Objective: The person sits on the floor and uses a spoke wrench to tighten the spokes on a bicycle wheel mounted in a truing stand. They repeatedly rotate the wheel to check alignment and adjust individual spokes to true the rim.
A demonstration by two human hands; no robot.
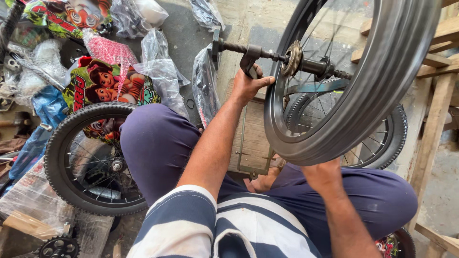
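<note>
Two hands on one bare black wheel rim (354,110), held upright over the person's lap; left hand (248,86) closed around a dark wrench (249,59) seated on the threaded axle (239,48) just outboard of the small sprocket (292,57); right hand (321,173) under the rim's lower edge, mostly hidden behind it, so cannot tell if it grips or just props; hub (315,67) sits mid-rim with spokes running out. Second wheel with knobby tyre (387,138) lies behind the rim, near the right knee; third tyred wheel (91,157) lies flat on the floor by the left knee; clear plastic bags (160,71) and printed colourful packaging (105,86) at the floor's far left; loose chainring (58,247) at bottom-left corner.
</note>
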